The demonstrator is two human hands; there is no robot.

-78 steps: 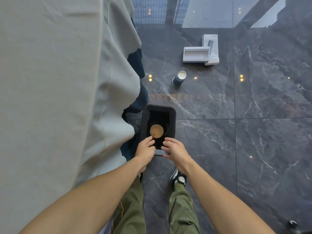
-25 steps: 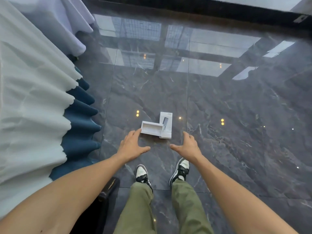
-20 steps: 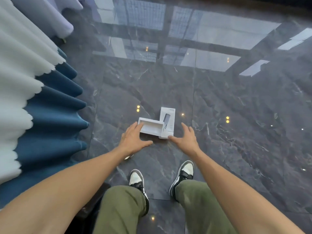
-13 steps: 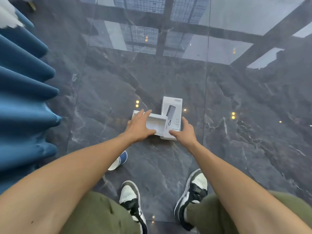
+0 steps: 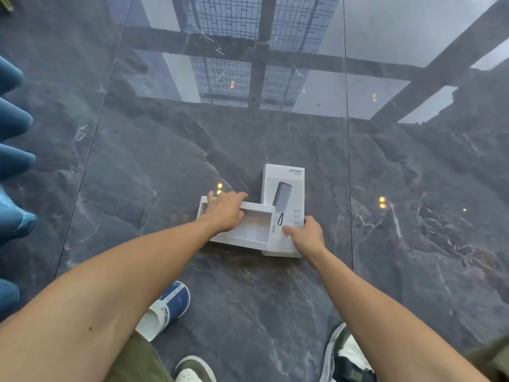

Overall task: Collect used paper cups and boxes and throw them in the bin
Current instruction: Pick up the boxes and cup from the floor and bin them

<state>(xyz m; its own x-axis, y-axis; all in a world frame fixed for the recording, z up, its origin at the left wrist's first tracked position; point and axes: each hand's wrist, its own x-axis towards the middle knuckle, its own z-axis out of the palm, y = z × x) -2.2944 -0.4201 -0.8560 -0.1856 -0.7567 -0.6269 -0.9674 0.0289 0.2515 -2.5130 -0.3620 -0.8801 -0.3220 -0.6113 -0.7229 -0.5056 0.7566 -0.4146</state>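
- I'm bent low over the dark marble floor (image 5: 413, 271), both arms stretched out to the white boxes lying in front of me.
- My left hand (image 5: 224, 209) lies across the open white tray (image 5: 248, 230), fingers curled over its far rim and thumb inside; it looks closed on that rim, though the tray is not yet lifted off the floor.
- My right hand (image 5: 305, 234) grips the near right corner of the printed box lid (image 5: 285, 194), thumb on top and fingers down the side; it also sits flat on the floor.
- The tray and lid touch each other, making an L shape; my hands are apart, one on each piece.
- A blue-and-white paper cup (image 5: 165, 310) lies on its side on the floor just beside my left knee, partly hidden under my left forearm. Nobody is holding it.
- The bin does not appear in this view, so I cannot tell what is in it.
- My judgement: I'm midway through. The boxes are just being taken up; they need lifting and carrying to the bin, and the cup by my leg needs collecting too.
- Blue draped cloth (image 5: 13, 161) hangs at the left edge.
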